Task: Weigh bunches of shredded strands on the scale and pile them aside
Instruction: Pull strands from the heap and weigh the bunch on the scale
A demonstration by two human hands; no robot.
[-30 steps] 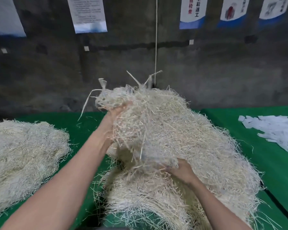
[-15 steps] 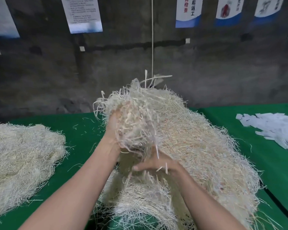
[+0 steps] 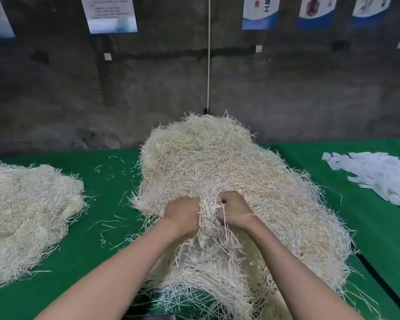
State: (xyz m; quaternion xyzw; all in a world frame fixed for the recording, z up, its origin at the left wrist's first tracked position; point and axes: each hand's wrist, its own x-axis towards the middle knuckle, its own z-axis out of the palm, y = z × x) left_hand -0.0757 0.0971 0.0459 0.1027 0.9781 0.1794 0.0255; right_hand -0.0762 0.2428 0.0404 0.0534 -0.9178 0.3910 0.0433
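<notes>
A big heap of pale shredded strands (image 3: 217,162) covers the middle of the green table (image 3: 106,176). My left hand (image 3: 183,215) and my right hand (image 3: 234,211) are side by side at the heap's near slope, both closed on one bunch of strands (image 3: 208,218) that runs down between them. Loose strands hang below the hands over the table's near edge. A second, flatter pile of strands (image 3: 26,211) lies at the left. A dark edge shows at the bottom centre under the strands; I cannot tell what it is. No scale is recognisable.
A heap of white paper slips (image 3: 379,174) lies at the right on the green cloth. A dark seam (image 3: 379,280) runs between two table sections at the lower right. Behind the table stands a dark wall with hanging posters and a white cord (image 3: 208,54). Stray strands litter the cloth.
My left hand has come down from the raised top of the heap, and the lifted strands have dropped back. Both hands have met low on the near side and closed on one bunch.
</notes>
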